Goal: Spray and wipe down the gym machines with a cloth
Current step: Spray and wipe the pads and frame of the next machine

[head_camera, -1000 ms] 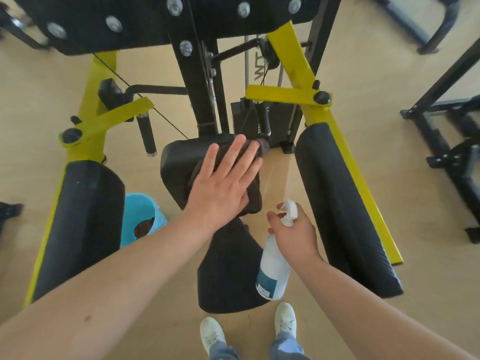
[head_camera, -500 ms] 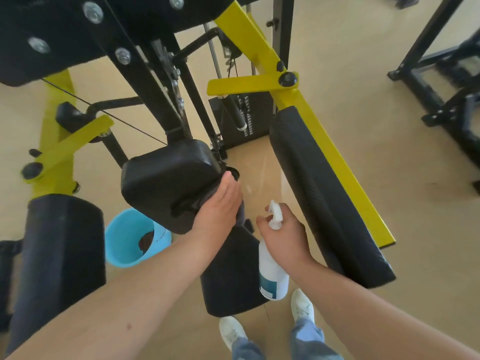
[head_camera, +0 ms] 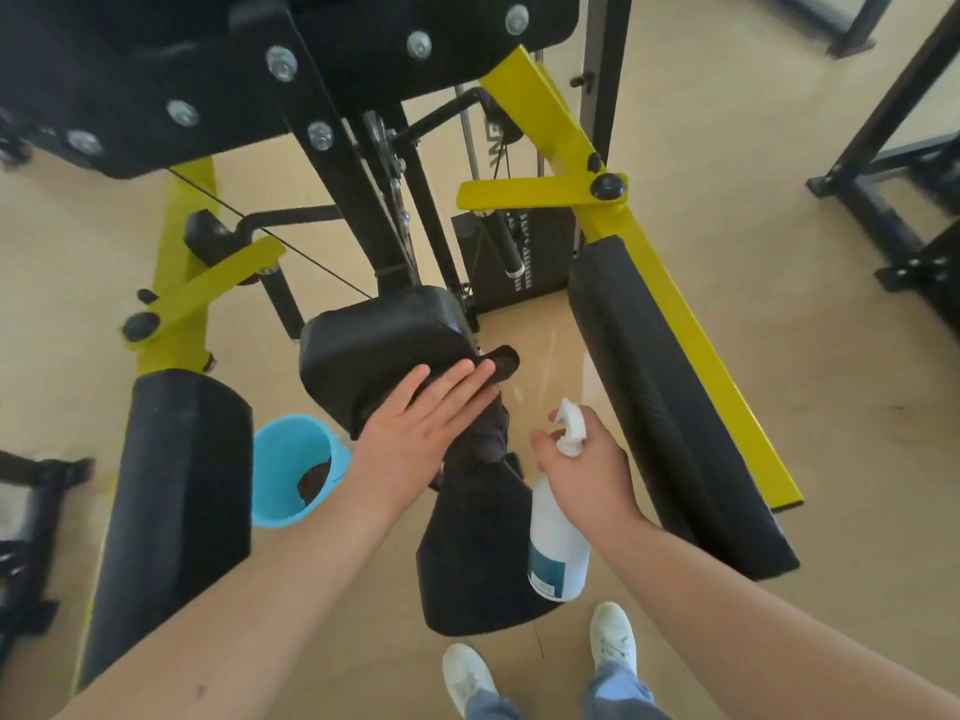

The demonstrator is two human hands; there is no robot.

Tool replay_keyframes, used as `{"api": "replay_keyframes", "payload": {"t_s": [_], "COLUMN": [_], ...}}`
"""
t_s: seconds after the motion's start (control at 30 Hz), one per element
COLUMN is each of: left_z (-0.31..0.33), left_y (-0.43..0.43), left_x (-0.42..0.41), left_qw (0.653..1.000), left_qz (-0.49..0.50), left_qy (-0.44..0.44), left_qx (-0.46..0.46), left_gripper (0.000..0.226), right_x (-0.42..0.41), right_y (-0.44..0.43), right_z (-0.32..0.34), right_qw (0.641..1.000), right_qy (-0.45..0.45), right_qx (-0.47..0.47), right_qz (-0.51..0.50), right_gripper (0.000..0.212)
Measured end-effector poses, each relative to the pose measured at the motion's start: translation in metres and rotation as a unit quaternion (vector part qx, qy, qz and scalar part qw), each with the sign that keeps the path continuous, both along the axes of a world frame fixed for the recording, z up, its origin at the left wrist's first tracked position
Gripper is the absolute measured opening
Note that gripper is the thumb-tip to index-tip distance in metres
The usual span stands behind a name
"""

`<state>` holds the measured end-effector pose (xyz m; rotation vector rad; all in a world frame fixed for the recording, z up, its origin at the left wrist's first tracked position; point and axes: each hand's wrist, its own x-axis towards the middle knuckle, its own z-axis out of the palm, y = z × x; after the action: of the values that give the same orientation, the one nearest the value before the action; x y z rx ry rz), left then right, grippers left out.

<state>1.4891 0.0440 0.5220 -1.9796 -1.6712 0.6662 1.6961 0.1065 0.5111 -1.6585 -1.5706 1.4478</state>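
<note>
Beige floor point(head_camera: 753, 122); my left hand point(head_camera: 421, 444) (fingers straight) presses the dark bunched cloth point(head_camera: 491, 440) on the pad point(head_camera: 374, 340), right hand point(head_camera: 589, 472) grips the spray bottle point(head_camera: 557, 548).

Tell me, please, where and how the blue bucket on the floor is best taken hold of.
Take the blue bucket by its rim, coming straight down from above. Its mouth opens upward and no handle shows. The black arm pad stands close on one side and the seat pad on the other, so a side approach looks cramped.
</note>
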Motion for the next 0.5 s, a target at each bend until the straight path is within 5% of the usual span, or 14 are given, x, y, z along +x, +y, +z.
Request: {"api": "replay_keyframes", "payload": {"t_s": [0.23, 0.37, 0.5], "left_z": [0.003, 0.018, 0.038], "left_y": [-0.046, -0.048, -0.023], "left_x": [-0.048, -0.053, -0.042], "left_qw": [0.992, 0.978, 0.935], "left_qz": [0.113, 0.134, 0.16], "left_qy": [-0.047, -0.094, -0.23], "left_qx": [0.032, 0.132, 0.217], "left_gripper": [0.107, 0.073, 0.078], "right_x": [-0.026, -0.042, -0.056], "right_y": [-0.015, -0.026, -0.038], "right_z": [0.024, 0.039, 0.047], "right_qw": [0.999, 0.997, 0.996], "right_qy": [-0.028, -0.017, -0.01], "right_qx": [-0.008, -0.014, -0.022], "right_qz": [0.045, 0.067, 0.088], "right_gripper": [0.017, 0.018, 0.024]}}
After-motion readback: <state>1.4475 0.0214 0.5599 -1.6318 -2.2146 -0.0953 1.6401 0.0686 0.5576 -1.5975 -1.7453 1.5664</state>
